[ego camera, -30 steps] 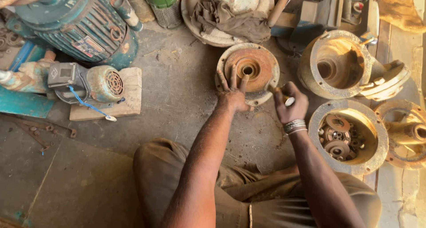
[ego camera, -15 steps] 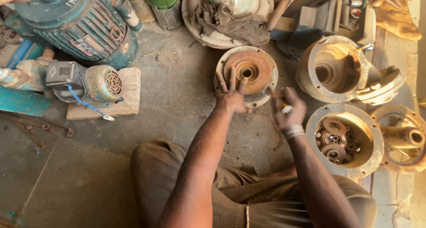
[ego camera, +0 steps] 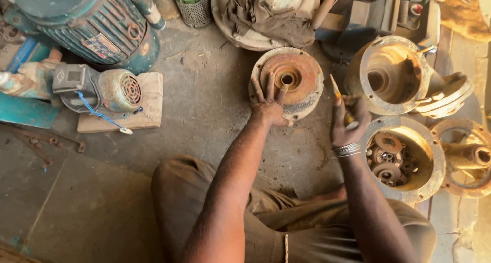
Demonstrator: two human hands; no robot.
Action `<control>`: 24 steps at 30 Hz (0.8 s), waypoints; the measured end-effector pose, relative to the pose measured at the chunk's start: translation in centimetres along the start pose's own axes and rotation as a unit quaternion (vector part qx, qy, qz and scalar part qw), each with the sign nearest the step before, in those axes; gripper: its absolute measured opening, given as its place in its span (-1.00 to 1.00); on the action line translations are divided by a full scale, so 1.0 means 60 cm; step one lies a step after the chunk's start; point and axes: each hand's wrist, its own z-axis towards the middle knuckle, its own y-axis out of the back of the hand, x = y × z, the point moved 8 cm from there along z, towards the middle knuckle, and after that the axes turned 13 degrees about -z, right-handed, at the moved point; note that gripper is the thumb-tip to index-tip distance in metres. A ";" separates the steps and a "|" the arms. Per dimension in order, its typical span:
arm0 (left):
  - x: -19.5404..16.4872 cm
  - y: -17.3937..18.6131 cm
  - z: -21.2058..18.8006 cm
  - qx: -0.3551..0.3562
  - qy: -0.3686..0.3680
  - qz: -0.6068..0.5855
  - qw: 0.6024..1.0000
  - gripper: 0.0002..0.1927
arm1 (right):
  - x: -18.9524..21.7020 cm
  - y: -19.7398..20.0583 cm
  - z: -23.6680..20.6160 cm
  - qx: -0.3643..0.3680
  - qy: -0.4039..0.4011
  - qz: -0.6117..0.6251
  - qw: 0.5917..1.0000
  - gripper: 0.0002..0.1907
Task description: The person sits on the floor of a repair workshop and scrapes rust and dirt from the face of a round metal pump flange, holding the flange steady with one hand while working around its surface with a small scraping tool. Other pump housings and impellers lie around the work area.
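The big blue-green motor [ego camera: 87, 22] stands well left of the fingers. The rusty round pump cover [ego camera: 289, 81] lies on the concrete floor [ego camera: 204, 114], with bare floor along its left edge. The left hand [ego camera: 271, 107] spreads its fingers [ego camera: 281, 95] flat on its near rim. Just right, the right hand [ego camera: 348, 125] grips a thin yellow-tipped tool [ego camera: 337, 96].

teal motor [ego camera: 92, 25], rusty housings [ego camera: 391, 76]

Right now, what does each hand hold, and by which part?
Right hand grips a thin yellow-tipped tool by its lower end. Left hand holds nothing; it rests on the rusty round cover.
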 end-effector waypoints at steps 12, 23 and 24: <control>0.005 0.006 0.001 0.012 0.003 -0.020 1.000 0.41 | 0.024 -0.022 -0.006 0.053 0.003 -0.082 0.995 -0.75; 0.010 0.017 -0.008 0.006 -0.001 -0.019 1.000 0.39 | -0.023 -0.037 -0.005 0.076 -0.057 -0.049 0.994 -0.82; 0.010 0.018 -0.010 -0.001 -0.005 -0.010 1.000 0.38 | -0.026 -0.031 -0.006 0.048 -0.058 -0.014 0.997 -0.79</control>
